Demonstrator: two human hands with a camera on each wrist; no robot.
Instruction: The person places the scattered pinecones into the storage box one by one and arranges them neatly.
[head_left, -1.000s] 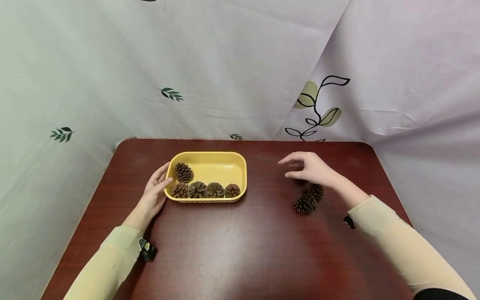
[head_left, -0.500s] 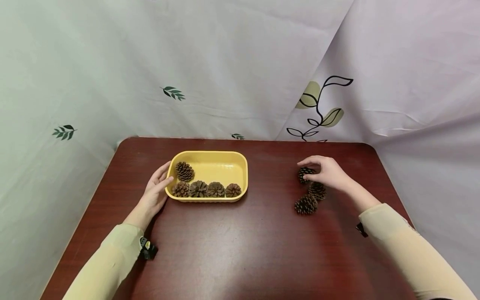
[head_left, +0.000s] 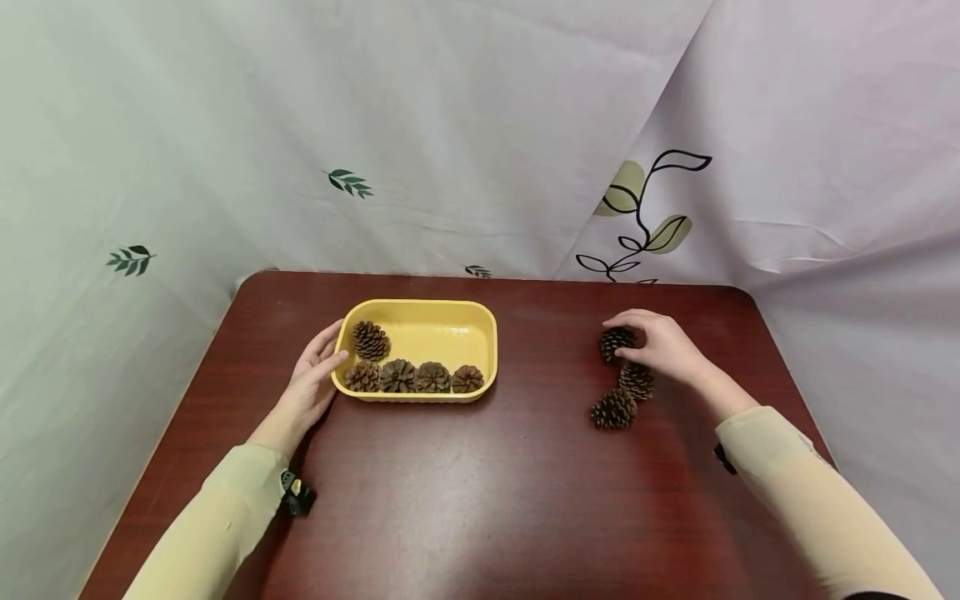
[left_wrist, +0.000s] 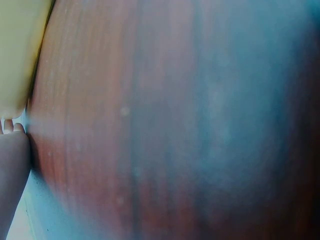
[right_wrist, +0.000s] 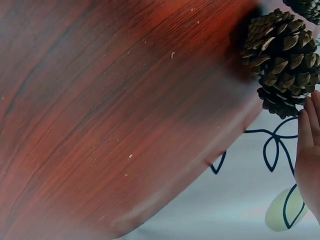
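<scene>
A yellow plastic tray (head_left: 420,397) stands left of centre on the table in the head view, with several pine cones inside: one pine cone (head_left: 371,340) at its left end and a row along its near wall. My left hand (head_left: 311,379) grips the tray's left end, thumb over the rim. On the right, my right hand (head_left: 656,343) holds a pine cone (head_left: 615,343) between thumb and fingers, partly covering it. Just nearer lie a second pine cone (head_left: 637,382) and a third pine cone (head_left: 613,409), close together. The right wrist view shows a large pine cone (right_wrist: 285,62) beside the fingertips.
The dark red-brown wooden table (head_left: 480,492) has rounded far corners. A pale cloth (head_left: 450,125) with leaf prints hangs behind it and at both sides. Bare tabletop lies between the tray and the loose cones.
My right hand has moved right and slightly down onto the farthest loose pine cone, and its fingers have closed around it. My left hand stays on the tray.
</scene>
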